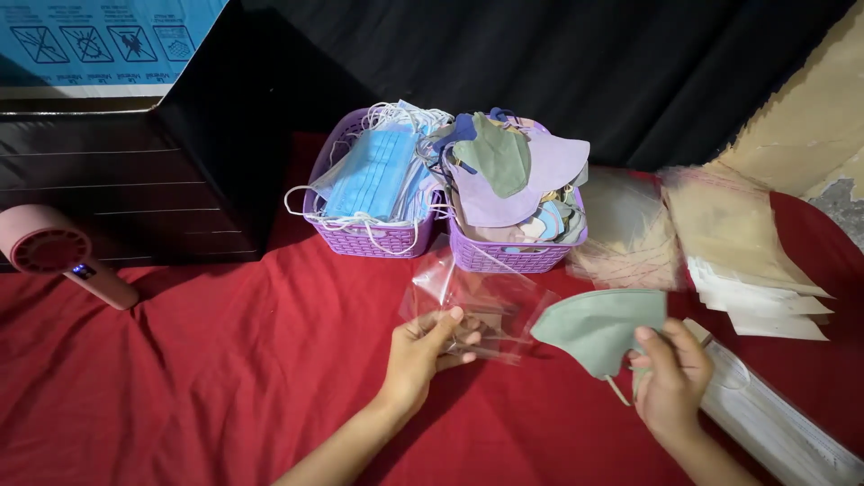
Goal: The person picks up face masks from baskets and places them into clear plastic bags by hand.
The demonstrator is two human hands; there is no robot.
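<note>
- The left hand (pixel 423 346) is closed in a pinch on a clear plastic sleeve (pixel 477 306), thumb on top and fingers under it, holding it just above the red cloth (pixel 180 378) on the desk.
- The right hand (pixel 670 378) grips a pale green face mask (pixel 598 324) by its right edge, fingers curled around it; the mask's pointed end sits just beside the sleeve's right edge.
- Behind them stand two purple baskets: the left basket (pixel 360 241) holds blue pleated masks, the right basket (pixel 513 259) holds mixed coloured ones.
- Stacks of empty sleeves (pixel 738 243) lie to the right, and a pink handheld fan (pixel 58 252) lies far left.
- Risk, as I judge it: the sleeve is thin and limp, so its mouth may collapse and the mask may catch or crumple on it.
- An ear loop hanging under the mask could snag.
</note>
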